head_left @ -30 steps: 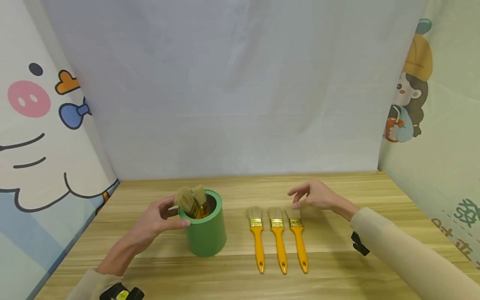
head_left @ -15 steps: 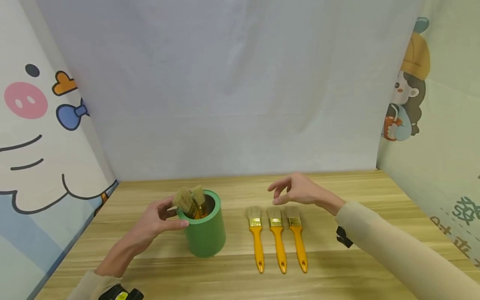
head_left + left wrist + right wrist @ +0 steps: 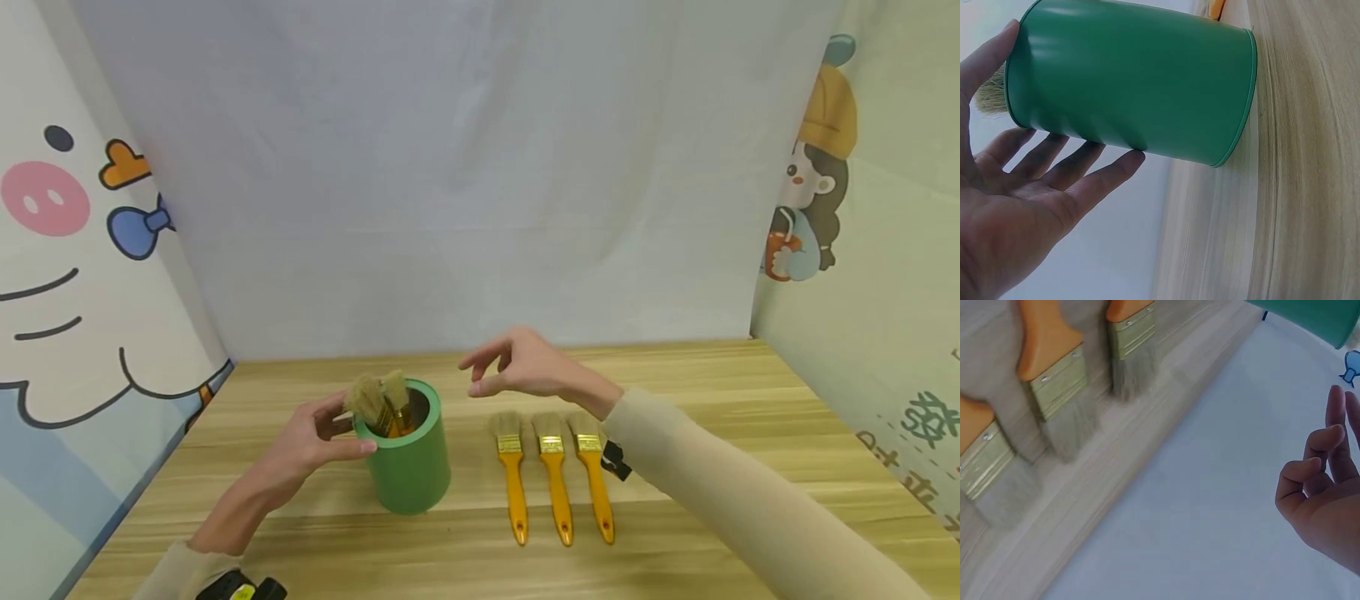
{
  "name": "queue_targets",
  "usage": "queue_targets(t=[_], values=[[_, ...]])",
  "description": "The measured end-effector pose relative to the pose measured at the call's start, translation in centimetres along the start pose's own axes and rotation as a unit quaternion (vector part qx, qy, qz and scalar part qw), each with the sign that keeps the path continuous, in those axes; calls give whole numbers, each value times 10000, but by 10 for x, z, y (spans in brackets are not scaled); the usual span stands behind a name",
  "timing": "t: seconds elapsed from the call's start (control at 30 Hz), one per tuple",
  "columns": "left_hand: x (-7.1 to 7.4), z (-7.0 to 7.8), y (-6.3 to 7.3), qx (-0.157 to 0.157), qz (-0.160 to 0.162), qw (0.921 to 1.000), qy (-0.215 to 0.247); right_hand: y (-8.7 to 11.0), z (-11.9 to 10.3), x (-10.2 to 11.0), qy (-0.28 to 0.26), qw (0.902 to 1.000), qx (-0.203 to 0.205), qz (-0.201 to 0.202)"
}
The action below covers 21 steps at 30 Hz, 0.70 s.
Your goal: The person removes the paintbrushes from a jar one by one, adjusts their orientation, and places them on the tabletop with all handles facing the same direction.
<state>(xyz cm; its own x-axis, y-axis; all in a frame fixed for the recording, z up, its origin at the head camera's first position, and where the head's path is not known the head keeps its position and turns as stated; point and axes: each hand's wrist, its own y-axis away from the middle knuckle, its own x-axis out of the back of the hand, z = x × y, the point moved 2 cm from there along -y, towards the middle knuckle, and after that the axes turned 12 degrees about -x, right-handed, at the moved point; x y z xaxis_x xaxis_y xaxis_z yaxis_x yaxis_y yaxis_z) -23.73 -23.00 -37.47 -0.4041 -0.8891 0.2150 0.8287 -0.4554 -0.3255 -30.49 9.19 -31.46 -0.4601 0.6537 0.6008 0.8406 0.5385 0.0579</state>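
Behind a wood-grained worktop [image 3: 337, 550], a pale grey backdrop [image 3: 375, 167] is hung. At the left hand [image 3: 311, 437], a green container [image 3: 410, 475] is stood upright on the worktop; it is gripped near its top, the thumb laid at the rim and the fingertips set against the side. Inside it, yellowish-handled brushes [image 3: 367, 402] are held bristles up, tilted toward the left hand; at least two heads can be made out, and their lower parts are hidden by the container wall.

To the right of the container and farther back, the right hand [image 3: 521, 367] is held raised above the worktop, its fingers loosely bent and nothing grasped. Below it and nearer the person, three loose brushes [image 3: 557, 479] are laid side by side with gaps between them, bristles toward the backdrop.

Just beside the rightmost brush [image 3: 597, 487], the right sleeve [image 3: 735, 483] and a black wrist device [image 3: 617, 461] are seen; whether the brush is touched by them cannot be told. Below the left hand, another black device [image 3: 240, 587] is worn at the cuff.

Farther out, a cartoon-printed cloth [image 3: 60, 283] is hung to the left hand's left, and a pale green printed cloth [image 3: 862, 333] beyond the right hand's right.
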Motion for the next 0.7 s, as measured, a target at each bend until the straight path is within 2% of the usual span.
queue_targets(t=[0.3,0.7], values=[[-1,-1,-1,83,42,10000,17,-25,-28,-21,195,9996,181,-29],[1,-4,-3,55,1,10000,-10,-48,-45,-36,497,9977,329,-317]])
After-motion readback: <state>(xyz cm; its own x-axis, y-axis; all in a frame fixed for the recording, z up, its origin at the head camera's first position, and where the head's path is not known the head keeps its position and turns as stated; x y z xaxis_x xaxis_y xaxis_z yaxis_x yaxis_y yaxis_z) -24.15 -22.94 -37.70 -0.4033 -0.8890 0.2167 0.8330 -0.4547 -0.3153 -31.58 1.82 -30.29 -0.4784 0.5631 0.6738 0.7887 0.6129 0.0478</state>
